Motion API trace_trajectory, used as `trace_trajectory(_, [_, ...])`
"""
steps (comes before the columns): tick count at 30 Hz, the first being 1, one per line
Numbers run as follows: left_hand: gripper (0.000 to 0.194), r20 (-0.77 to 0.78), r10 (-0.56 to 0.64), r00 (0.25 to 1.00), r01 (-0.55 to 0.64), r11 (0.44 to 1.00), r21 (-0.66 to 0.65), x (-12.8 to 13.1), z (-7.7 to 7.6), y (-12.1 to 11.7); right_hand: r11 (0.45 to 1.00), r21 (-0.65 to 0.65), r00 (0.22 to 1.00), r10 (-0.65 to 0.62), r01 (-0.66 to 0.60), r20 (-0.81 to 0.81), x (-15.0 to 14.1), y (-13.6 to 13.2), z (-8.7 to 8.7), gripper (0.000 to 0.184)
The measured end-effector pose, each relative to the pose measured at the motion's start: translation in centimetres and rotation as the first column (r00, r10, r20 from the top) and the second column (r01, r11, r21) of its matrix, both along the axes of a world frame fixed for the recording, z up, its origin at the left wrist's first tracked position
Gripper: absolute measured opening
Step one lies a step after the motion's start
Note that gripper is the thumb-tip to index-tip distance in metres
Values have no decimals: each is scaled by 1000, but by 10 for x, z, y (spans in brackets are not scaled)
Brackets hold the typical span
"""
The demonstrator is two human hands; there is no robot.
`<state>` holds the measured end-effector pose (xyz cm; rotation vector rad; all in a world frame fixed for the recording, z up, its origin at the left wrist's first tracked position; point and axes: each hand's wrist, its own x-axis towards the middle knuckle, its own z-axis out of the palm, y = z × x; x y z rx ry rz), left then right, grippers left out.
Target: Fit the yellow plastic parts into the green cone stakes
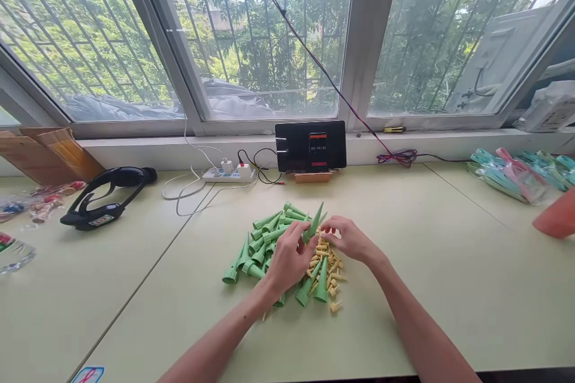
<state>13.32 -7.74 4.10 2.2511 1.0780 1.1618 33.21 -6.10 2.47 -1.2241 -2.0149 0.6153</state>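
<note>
A green plastic cone-shaped spike (316, 219) is gripped in my left hand (288, 256), its narrow tip pointing up and slightly right. Close by, on the right, my right hand (347, 238) has its fingers drawn together beside the spike; whatever lies between the fingertips is too small to make out. Under and left of my left hand lies a heap of similar green spikes (257, 249) with wide ribbed ends. Small pale-yellow plastic pieces (333, 268) with thin stems are piled below my hands, with 2 green spikes (321, 288) lying among them.
A dark tablet (291, 149) showing a timer stands at the back. Left of it lies a power strip (215, 175) with cables. A black headset (108, 197) sits at left. Bagged straps (507, 173) and a reddish object (557, 215) are at right.
</note>
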Motion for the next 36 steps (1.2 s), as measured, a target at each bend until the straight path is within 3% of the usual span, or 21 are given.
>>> trace_trajectory(7, [19, -13, 57, 998, -57, 998, 34, 4, -6, 14, 999, 2, 999, -34, 34, 6, -9, 4, -11, 11])
trace_trajectory(12, [19, -14, 71, 997, -70, 997, 42, -1, 3, 20, 998, -5, 998, -64, 65, 21, -10, 3, -10, 17])
trace_trajectory(16, [20, 81, 75, 994, -74, 997, -11, -9, 12, 18, 997, -16, 996, -81, 81, 29, -12, 1, -6, 18])
trace_trajectory(18, [21, 159, 131, 979, -121, 990, -71, -14, 12, 14, 995, -22, 995, -97, 97, 26, -12, 1, -5, 16])
trace_trajectory(20, [21, 214, 122, 969, -96, 987, -128, -16, 10, 10, 993, -30, 994, -110, 110, 12, -11, 2, -6, 16])
trace_trajectory(30, [18, 334, 39, 942, 62, 956, -286, -13, 9, 2, 984, 60, 958, -151, 170, -243, -17, -2, 3, 22])
trace_trajectory(36, [21, 250, 41, 968, 21, 970, -242, -13, 6, 3, 992, 31, 931, -104, 122, -350, -41, -13, 6, 24])
